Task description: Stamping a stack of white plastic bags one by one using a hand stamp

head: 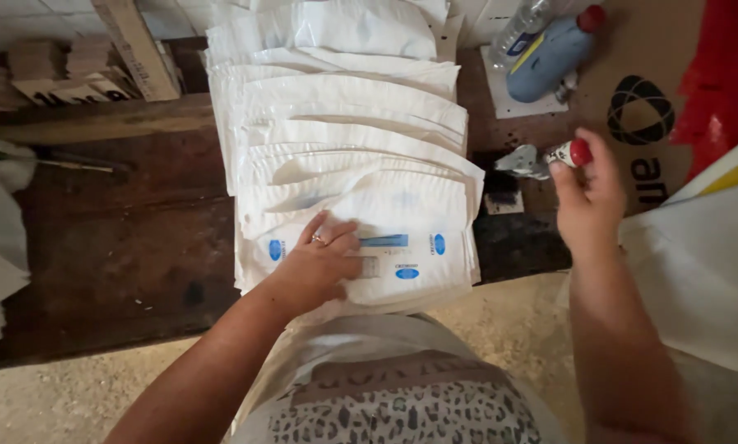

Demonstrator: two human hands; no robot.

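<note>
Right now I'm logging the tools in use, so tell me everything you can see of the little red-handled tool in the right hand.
The tool is small, with a round red knob-like handle and a grey metal head pointing left. The right hand pinches the red end between its fingertips and holds it raised above the dark wooden bench, roughly level. It lies to the right of the row of white bags, apart from them. Its exact kind cannot be told.

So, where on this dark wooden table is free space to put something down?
Bare dark wood lies left of the stack of white bags, ahead of the left hand. A narrower strip shows below the right hand. The far right corner is crowded by bottles.
</note>
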